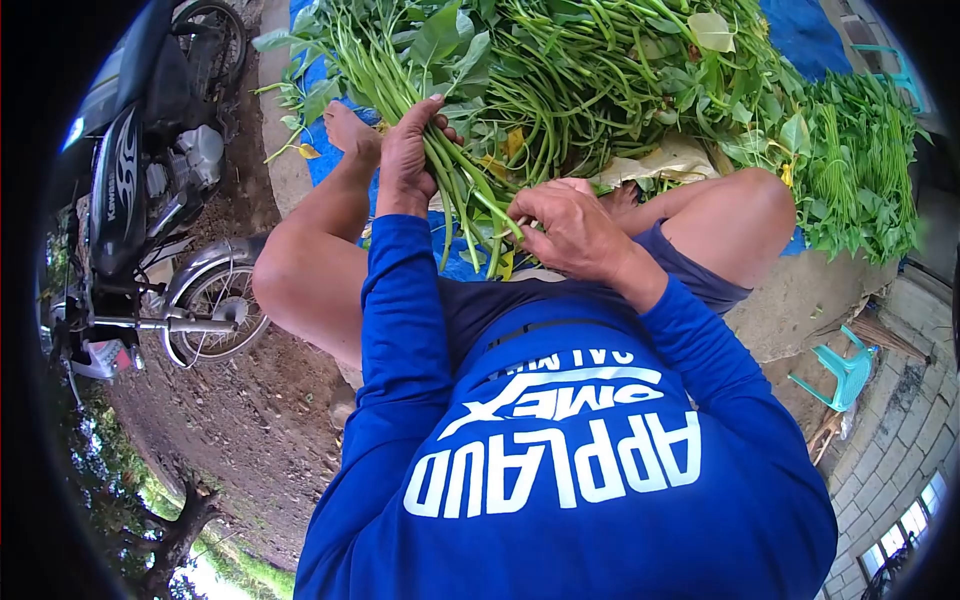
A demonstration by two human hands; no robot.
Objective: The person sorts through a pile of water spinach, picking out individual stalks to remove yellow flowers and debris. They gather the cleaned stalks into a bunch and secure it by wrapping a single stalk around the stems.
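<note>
My left hand (408,158) is wrapped round a bunch of long green stems (455,170), whose leafy tops fan out toward the upper left. At the cut ends of the same bunch, my right hand (572,225) has its fingers pinched on a stem, a little above my lap. Beyond both hands lies a large heap of loose green stems and leaves (590,80) with a few yellow leaves in it. Bundled greens (850,170) with their stems side by side rest at the right end of the heap.
A blue tarp (800,35) lies under the greens. My bare legs are bent on either side. A motorcycle (150,180) stands at the left on bare soil. At the right are a turquoise plastic chair (848,372) and a block wall (890,440).
</note>
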